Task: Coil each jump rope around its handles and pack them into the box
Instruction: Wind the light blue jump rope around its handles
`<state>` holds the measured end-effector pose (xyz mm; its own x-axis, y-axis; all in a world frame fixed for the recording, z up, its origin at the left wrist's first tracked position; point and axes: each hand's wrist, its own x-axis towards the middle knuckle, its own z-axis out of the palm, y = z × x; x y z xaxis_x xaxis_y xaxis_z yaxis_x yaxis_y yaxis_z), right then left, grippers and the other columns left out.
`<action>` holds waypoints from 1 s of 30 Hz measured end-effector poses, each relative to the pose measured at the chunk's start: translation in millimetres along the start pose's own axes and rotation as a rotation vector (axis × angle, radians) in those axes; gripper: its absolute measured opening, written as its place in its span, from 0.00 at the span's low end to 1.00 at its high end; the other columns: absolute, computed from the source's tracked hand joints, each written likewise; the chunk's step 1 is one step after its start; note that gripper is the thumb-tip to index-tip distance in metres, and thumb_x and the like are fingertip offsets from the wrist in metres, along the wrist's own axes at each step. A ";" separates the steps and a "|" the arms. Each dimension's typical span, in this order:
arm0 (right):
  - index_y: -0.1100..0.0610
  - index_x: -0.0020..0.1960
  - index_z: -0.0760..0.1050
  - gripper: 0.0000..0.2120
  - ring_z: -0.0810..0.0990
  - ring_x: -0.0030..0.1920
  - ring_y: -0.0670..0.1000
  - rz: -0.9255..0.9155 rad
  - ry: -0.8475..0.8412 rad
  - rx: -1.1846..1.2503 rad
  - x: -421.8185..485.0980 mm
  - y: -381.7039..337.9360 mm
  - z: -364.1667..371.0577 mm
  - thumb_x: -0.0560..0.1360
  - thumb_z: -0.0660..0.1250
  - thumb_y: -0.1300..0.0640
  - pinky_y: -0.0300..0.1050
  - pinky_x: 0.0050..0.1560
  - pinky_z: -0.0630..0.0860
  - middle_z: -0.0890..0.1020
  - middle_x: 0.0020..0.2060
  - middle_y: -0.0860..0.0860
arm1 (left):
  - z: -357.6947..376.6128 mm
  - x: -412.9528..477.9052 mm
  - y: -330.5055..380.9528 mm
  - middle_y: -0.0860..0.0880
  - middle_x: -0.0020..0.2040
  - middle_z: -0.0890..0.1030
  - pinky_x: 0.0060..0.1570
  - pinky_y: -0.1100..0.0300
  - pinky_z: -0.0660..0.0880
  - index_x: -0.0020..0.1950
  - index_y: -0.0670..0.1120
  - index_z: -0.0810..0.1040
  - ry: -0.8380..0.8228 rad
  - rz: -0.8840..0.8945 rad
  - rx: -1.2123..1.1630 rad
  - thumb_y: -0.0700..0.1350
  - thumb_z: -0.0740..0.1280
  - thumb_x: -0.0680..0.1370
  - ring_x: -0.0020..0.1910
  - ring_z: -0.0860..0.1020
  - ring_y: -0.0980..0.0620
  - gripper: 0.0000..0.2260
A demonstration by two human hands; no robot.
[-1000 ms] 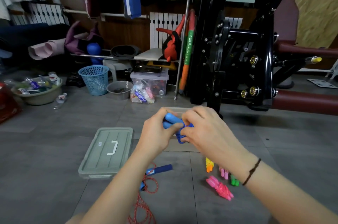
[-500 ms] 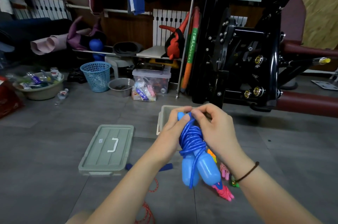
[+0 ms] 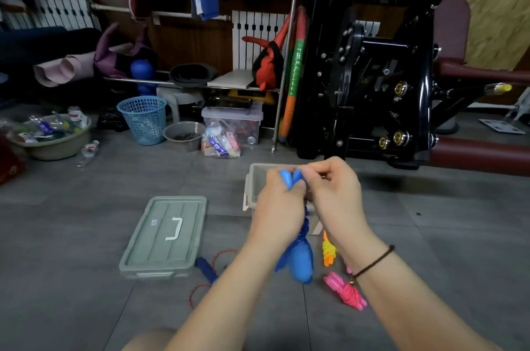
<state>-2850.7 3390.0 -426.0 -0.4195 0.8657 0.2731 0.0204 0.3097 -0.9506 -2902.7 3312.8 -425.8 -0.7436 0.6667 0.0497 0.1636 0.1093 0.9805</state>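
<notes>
1. While both hands are meeting above the grey tiled floor, an open beige plastic box is standing on it just behind them.
2. The left hand is curling its fingers round the upper part of a blue plastic jump rope coiled about its two handles. The right hand is pinching the top of the same bundle between thumb and fingertips. The bundle is hanging upright in the air in front of the box, not inside it.
3. A grey-green plastic lid with a white handle is lying flat on the floor left of the box, apart from it.
4. An orange-and-yellow coiled rope and a pink coiled rope are lying by the right forearm. A loose red cord with a dark blue handle is trailing beside the lid's near corner.
5. Along the back wall a blue mesh basket, a clear lidded tub and a beige basin of packets are sitting under white radiators, while a black gym machine is filling the right side.
</notes>
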 end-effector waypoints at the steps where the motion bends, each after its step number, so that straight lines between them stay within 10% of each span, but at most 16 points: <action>1: 0.57 0.42 0.74 0.05 0.83 0.41 0.52 0.058 0.036 0.101 3.8 -0.9 -0.6 0.76 0.66 0.61 0.51 0.41 0.81 0.84 0.39 0.56 | 5.3 -4.2 0.0 0.49 0.47 0.79 0.44 0.53 0.74 0.54 0.52 0.69 0.037 0.089 0.062 0.46 0.59 0.80 0.43 0.78 0.51 0.04; 12: 0.51 0.55 0.78 0.13 0.81 0.55 0.43 -0.102 -0.146 0.263 -23.6 -15.7 -22.3 0.74 0.68 0.64 0.37 0.55 0.77 0.82 0.54 0.51 | 6.2 -3.0 10.4 0.55 0.44 0.80 0.43 0.61 0.75 0.52 0.52 0.70 0.061 0.308 -0.062 0.47 0.60 0.81 0.43 0.78 0.59 0.01; 23: 0.56 0.49 0.80 0.07 0.83 0.44 0.50 0.106 -0.174 0.463 -19.5 -22.3 -27.6 0.72 0.69 0.62 0.42 0.48 0.79 0.85 0.41 0.52 | 10.4 -8.4 10.4 0.54 0.38 0.79 0.38 0.59 0.74 0.46 0.51 0.72 0.136 0.356 -0.104 0.46 0.63 0.79 0.36 0.77 0.57 0.02; 30: 0.53 0.53 0.78 0.07 0.81 0.45 0.51 -0.118 -0.145 0.353 -30.0 -26.2 -14.1 0.77 0.66 0.59 0.44 0.49 0.79 0.82 0.40 0.51 | 3.2 -8.6 16.1 0.56 0.31 0.77 0.36 0.62 0.71 0.36 0.49 0.71 0.271 0.299 -0.241 0.49 0.67 0.73 0.32 0.74 0.57 0.09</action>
<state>-2825.9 3361.5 -407.2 -0.5248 0.7600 0.3835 -0.3383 0.2272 -0.9132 -2891.6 3311.2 -411.1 -0.8343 0.4232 0.3534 0.2650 -0.2544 0.9301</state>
